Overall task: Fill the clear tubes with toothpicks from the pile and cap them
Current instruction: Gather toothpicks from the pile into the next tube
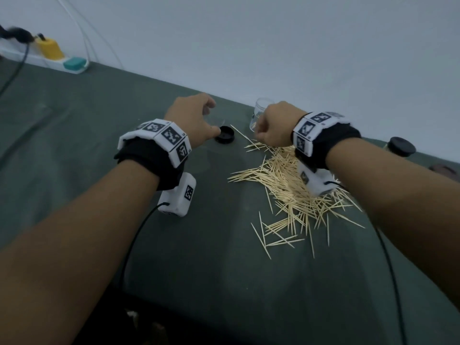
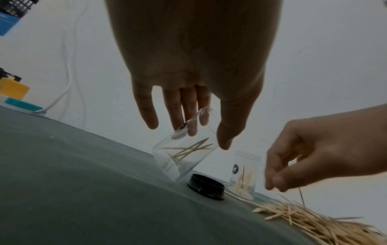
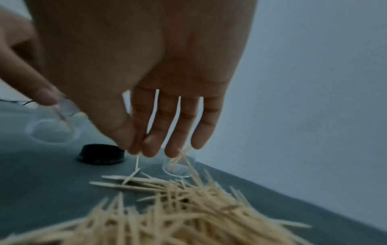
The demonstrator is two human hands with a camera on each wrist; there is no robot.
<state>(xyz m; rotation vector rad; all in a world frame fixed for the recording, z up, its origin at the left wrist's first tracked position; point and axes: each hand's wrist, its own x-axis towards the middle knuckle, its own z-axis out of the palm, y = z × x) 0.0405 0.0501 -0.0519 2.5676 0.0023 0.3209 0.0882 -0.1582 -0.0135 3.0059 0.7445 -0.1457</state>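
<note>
Filling under way, well short of done: left hand [image 2: 188, 92] tilting one tube [image 2: 184, 154] holding few toothpicks, second tube [image 2: 244, 175] at 1 o'clock of cap [image 2: 206, 186] part-filled, both uncapped. Right hand [image 2: 314, 159] pinching one toothpick [image 2: 301, 196] above pile [image 1: 293, 185] at 3 o'clock of cap. One capped tube [image 1: 400, 147] at far 3 o'clock.

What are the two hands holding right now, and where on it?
Left hand holds a tilted clear tube near its open top. Right hand pinches one toothpick by its upper end.
</note>
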